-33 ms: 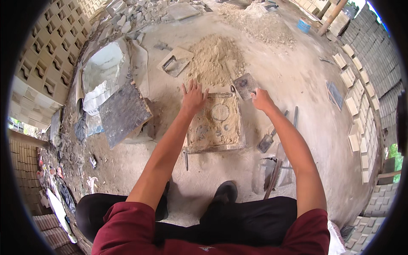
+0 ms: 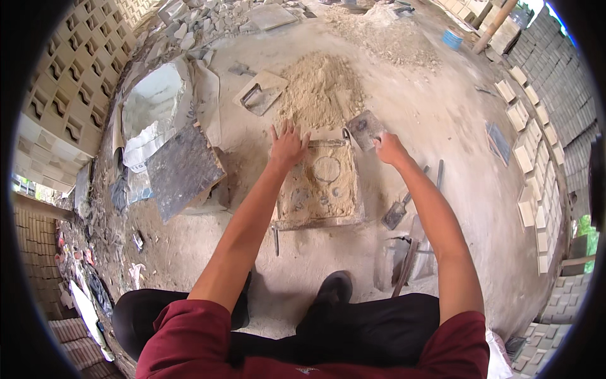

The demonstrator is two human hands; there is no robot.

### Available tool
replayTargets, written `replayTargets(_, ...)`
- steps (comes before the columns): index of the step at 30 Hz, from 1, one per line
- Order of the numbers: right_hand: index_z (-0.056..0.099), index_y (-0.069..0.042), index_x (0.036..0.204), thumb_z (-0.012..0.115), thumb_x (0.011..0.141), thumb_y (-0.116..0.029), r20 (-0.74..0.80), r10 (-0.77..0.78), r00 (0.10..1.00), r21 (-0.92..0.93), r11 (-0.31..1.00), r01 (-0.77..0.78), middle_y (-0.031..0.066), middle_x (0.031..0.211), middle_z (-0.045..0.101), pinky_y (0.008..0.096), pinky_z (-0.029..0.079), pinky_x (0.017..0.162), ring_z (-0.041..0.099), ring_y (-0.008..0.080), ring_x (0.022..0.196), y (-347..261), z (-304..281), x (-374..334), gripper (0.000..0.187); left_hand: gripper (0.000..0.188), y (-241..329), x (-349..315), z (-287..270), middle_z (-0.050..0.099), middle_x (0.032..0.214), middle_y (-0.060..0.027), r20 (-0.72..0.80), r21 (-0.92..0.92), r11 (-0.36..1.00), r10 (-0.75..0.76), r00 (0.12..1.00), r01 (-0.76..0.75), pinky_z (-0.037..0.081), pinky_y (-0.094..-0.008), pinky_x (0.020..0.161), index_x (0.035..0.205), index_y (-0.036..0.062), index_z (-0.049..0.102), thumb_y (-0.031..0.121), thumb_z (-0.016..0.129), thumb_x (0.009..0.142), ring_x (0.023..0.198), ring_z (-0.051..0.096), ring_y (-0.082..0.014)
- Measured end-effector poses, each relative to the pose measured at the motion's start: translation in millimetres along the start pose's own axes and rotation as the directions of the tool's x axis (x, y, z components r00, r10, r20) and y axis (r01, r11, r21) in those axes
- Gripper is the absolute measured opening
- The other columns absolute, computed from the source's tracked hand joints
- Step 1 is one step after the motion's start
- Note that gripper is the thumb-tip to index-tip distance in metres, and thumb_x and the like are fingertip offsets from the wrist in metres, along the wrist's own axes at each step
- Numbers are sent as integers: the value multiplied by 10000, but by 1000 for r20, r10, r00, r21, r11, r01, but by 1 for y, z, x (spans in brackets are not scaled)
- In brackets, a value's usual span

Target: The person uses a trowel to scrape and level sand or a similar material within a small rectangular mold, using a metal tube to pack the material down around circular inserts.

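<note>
In front of me a square mold (image 2: 346,218) holds pale sandy material with a round outline and several dark patches on its surface. Over its far left corner, my left hand (image 2: 289,146) has its fingers spread and grips nothing. My right hand (image 2: 390,150) is closed on the near right edge of a small flat rectangular plate (image 2: 362,126), dusty and dark-spotted. That plate is tilted beside the mold's far right corner. Whether it has a handle is hidden by my fingers. A heap of sand (image 2: 323,88) rises just beyond the mold.
A float with a handle (image 2: 260,93) lies left of the heap. A trowel (image 2: 396,213) and a metal bar rest right of the mold. A dark board (image 2: 183,169) leans by a white-lined pit (image 2: 153,107) at left. Pale blocks (image 2: 527,151) stand along the right.
</note>
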State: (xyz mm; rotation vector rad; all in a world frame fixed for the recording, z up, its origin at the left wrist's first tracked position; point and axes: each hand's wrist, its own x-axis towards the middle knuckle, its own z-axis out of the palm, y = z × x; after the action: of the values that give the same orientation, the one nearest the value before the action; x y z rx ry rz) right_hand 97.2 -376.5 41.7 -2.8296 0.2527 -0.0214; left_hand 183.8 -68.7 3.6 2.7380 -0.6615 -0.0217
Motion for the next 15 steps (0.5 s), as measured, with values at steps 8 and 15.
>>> replayTargets(8, 650, 3, 804, 611, 877, -240, 52, 125, 991, 295, 946, -134, 277, 795, 634, 487, 502, 734, 622, 461, 818, 16, 61, 50, 257, 589, 15, 3, 3, 465, 1443, -149, -12, -59, 998, 35, 999, -35, 191, -490, 1158, 1275, 29, 582, 476, 316, 998, 1421, 304, -268)
replayTargets(15, 682, -14, 846, 614, 872, -263, 296, 260, 919, 455, 808, -375, 267, 845, 666, 465, 515, 774, 650, 427, 863, -23, 48, 96, 259, 635, 1, 2, -2, 447, 1462, -139, 88, -44, 999, -8, 996, 12, 186, -479, 1167, 1308, 37, 563, 515, 292, 990, 1426, 298, -253)
